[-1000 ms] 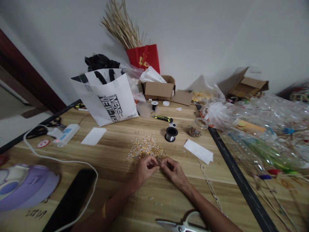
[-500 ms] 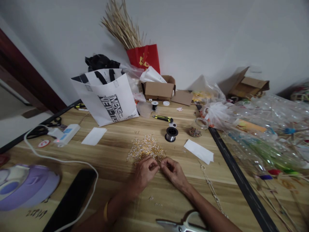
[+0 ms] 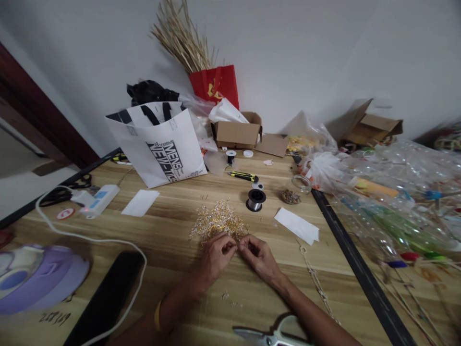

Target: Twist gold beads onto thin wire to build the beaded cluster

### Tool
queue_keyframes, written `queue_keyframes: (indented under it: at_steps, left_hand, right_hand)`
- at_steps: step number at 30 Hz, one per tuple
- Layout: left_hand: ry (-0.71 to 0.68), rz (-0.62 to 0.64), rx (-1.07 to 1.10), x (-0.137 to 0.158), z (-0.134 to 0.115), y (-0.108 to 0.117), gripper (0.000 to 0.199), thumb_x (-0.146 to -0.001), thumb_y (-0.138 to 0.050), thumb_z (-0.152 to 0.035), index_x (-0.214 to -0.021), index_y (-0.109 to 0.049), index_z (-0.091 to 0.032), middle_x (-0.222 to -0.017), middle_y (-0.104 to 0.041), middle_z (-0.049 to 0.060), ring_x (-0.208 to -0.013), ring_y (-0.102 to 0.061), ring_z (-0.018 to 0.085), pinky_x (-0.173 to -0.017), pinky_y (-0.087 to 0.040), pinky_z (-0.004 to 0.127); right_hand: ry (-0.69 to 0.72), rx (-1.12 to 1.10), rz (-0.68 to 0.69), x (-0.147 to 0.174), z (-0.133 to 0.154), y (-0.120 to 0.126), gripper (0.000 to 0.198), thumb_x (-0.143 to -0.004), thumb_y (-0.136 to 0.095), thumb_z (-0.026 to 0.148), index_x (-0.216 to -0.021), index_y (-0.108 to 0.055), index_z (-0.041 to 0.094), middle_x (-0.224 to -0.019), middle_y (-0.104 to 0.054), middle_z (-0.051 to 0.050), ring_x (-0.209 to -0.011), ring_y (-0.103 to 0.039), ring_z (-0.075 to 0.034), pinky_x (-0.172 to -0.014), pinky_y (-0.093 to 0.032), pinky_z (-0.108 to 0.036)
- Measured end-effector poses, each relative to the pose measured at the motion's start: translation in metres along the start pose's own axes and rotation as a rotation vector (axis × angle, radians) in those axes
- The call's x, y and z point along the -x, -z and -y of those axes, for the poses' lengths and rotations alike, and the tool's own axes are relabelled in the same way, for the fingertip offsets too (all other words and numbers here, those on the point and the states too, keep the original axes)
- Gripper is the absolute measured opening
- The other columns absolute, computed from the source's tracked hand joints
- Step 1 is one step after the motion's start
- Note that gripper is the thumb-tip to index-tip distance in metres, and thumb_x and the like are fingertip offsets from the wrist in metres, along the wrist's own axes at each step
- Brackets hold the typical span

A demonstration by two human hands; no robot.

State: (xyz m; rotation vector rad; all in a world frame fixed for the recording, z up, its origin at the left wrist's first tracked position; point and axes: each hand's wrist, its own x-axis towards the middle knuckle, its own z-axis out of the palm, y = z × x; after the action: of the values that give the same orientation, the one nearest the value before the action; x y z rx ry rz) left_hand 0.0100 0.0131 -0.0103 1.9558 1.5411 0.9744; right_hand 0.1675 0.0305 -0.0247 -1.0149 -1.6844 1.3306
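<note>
A tangled cluster of gold wire with clear beads (image 3: 218, 218) lies on the wooden table just beyond my hands. My left hand (image 3: 217, 254) is closed in a pinch at the cluster's near edge. Fingertip to fingertip with it, my right hand (image 3: 258, 255) pinches too. Whatever thin or tiny thing sits between the fingers is too small to make out. Nearer me lie a few small clear bead pieces (image 3: 225, 295) and a pair of scissors (image 3: 270, 336), partly under my right forearm. A beaded cord (image 3: 316, 278) runs along the table right of that arm.
Behind the cluster are a wire spool (image 3: 255, 200), a yellow-black utility knife (image 3: 243, 177) and a glass jar of beads (image 3: 293, 194). A white paper bag (image 3: 162, 144) stands at back left. Plastic bags (image 3: 389, 192) crowd the right. A white cable (image 3: 108, 240) crosses the left side.
Both hands stay in nearly the same place, fingertips still together. The left fingers have shifted very slightly; nothing else has visibly moved.
</note>
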Motion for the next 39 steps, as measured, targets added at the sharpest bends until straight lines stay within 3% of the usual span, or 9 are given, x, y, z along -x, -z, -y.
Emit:
queue_keyframes:
  at_steps: [7, 13, 17, 21, 28, 39]
  left_hand:
    - [-0.029, -0.021, 0.100, -0.001, 0.003, -0.002, 0.013, -0.073, -0.056, -0.011, -0.062, -0.057, -0.017, -0.065, -0.056, 0.001, -0.062, -0.053, 0.013, -0.058, -0.040, 0.022]
    - [-0.094, -0.089, 0.132, -0.002, -0.001, 0.000, 0.014, -0.070, -0.056, -0.007, -0.061, -0.058, -0.017, -0.082, -0.062, 0.005, -0.081, -0.058, 0.017, -0.072, -0.045, 0.027]
    - [-0.106, -0.076, 0.163, -0.001, 0.004, -0.002, 0.014, -0.071, -0.056, -0.008, -0.062, -0.059, -0.018, -0.077, -0.065, 0.005, -0.077, -0.060, 0.016, -0.071, -0.046, 0.027]
    - [-0.029, -0.025, 0.210, -0.002, 0.011, -0.007, 0.012, -0.072, -0.056, -0.011, -0.063, -0.061, -0.017, -0.067, -0.065, 0.002, -0.067, -0.059, 0.015, -0.065, -0.045, 0.024]
    - [0.152, 0.047, 0.422, -0.004, 0.018, -0.007, 0.006, -0.070, -0.059, -0.019, -0.068, -0.063, -0.014, -0.067, -0.066, 0.004, -0.064, -0.060, 0.015, -0.061, -0.046, 0.023]
    - [0.182, 0.063, 0.497, -0.006, 0.018, -0.006, 0.006, -0.069, -0.059, -0.019, -0.067, -0.060, -0.013, -0.065, -0.062, 0.003, -0.063, -0.058, 0.014, -0.059, -0.044, 0.022]
  right_hand:
    - [0.006, 0.048, -0.036, -0.001, 0.001, 0.001, 0.027, -0.082, -0.052, 0.041, -0.072, -0.052, 0.016, -0.062, -0.046, 0.001, -0.058, -0.041, -0.012, -0.053, -0.032, -0.022]
    - [0.012, 0.077, -0.034, -0.001, -0.001, 0.001, 0.025, -0.082, -0.052, 0.039, -0.071, -0.052, 0.016, -0.060, -0.045, 0.002, -0.056, -0.039, -0.011, -0.052, -0.031, -0.022]
    - [0.002, 0.058, -0.021, -0.001, 0.000, 0.001, 0.026, -0.081, -0.053, 0.040, -0.070, -0.052, 0.016, -0.061, -0.045, 0.002, -0.057, -0.039, -0.011, -0.053, -0.031, -0.022]
    - [-0.041, 0.004, -0.002, -0.002, 0.000, 0.002, 0.028, -0.081, -0.053, 0.042, -0.071, -0.051, 0.016, -0.060, -0.043, 0.002, -0.055, -0.037, -0.010, -0.051, -0.029, -0.022]
    - [-0.064, -0.071, 0.019, -0.002, -0.004, 0.003, 0.032, -0.079, -0.055, 0.047, -0.072, -0.051, 0.016, -0.059, -0.041, 0.003, -0.053, -0.034, -0.010, -0.049, -0.027, -0.022]
    - [-0.021, -0.041, 0.019, -0.002, -0.007, 0.004, 0.027, -0.081, -0.056, 0.041, -0.074, -0.054, 0.015, -0.062, -0.043, 0.002, -0.057, -0.036, -0.010, -0.051, -0.029, -0.022]
